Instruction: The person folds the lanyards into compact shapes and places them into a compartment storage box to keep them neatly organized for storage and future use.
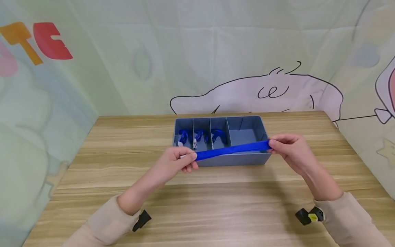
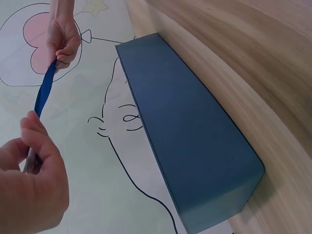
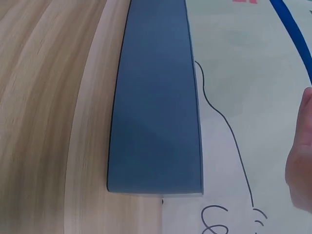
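A flat blue strip (image 1: 232,149) is stretched between the two hands, above the front edge of a grey-blue box (image 1: 234,160). My left hand (image 1: 179,159) pinches one end between thumb and fingers, and a small pale piece shows behind the thumb there. At the other end, my right hand (image 1: 290,149) pinches the strip with thumb and forefinger. The left wrist view shows the strip (image 2: 45,90) slightly twisted along its length. Only part of the right hand (image 3: 300,156) appears in the right wrist view.
Dividers split the box into compartments. The three narrow ones at left each hold a blue coiled bundle (image 1: 218,135), with white ends showing on some. A wider compartment (image 1: 245,132) is at right. The box stands toward the back of the wooden table (image 1: 210,206), near a printed cloth (image 1: 197,68).
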A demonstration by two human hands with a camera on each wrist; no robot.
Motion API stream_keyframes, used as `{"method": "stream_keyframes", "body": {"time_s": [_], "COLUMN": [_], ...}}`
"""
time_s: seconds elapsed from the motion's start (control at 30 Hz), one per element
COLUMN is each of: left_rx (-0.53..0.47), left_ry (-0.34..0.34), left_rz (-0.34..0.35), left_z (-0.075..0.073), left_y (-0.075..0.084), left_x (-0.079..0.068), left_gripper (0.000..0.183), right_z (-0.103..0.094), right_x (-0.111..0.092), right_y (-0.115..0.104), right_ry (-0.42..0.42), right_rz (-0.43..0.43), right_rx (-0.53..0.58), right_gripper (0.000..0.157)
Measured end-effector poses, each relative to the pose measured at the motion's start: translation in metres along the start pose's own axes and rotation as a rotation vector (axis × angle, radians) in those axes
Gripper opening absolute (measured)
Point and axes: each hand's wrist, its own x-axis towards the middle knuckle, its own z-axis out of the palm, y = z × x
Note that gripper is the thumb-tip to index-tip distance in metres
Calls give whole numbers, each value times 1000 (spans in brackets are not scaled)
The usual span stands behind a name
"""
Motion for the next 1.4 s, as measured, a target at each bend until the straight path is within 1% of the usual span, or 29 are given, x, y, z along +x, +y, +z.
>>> {"method": "stream_keyframes", "body": {"time_s": [0.07,0.17,0.23,0.3,0.33,0.4,0.43,0.47,0.53,0.6,0.73,0.83,0.97,1.07,1.17,1.3,1.4], "left_rx": [-16,7,55,117,136,160,164,166,166,175,164,123,67,39,26,-2,-28], "left_ry": [5,25,40,57,62,73,77,81,88,93,75,61,47,29,11,-19,-38], "left_rz": [-3,34,91,160,185,217,219,218,200,173,118,92,60,57,64,65,66], "left_z": [0,0,1,1,1,2,2,2,3,3,5,8,12,16,20,28,35], "left_y": [-1,-4,-6,-8,-9,-11,-11,-12,-13,-13,-14,-13,-12,-10,-9,-6,-4], "left_x": [1,3,3,2,2,1,0,0,1,2,4,7,10,11,13,15,18], "left_gripper": [19,20,19,17,16,14,14,14,14,14,17,19,19,20,21,21,21], "right_z": [0,3,5,7,8,10,11,12,13,12,11,12,16,21,29,42,50], "right_x": [1,1,0,-1,-2,-4,-5,-6,-7,-7,-7,-6,-6,-6,-5,-1,3], "right_y": [0,-2,-3,-5,-5,-4,-4,-4,-4,-4,-4,-4,-7,-9,-12,-13,-11], "right_ry": [39,123,184,227,237,246,248,248,252,266,292,297,299,295,282,244,217], "right_rz": [26,73,108,132,133,128,116,104,84,85,123,147,143,153,188,241,254], "right_rx": [-26,-174,-330,-554,-660,-855,-929,-979,-997,-978,-948,-943,-956,-974,-978,-945,-898], "right_gripper": [27,27,22,10,7,15,19,23,22,22,25,27,25,26,28,30,29]}}
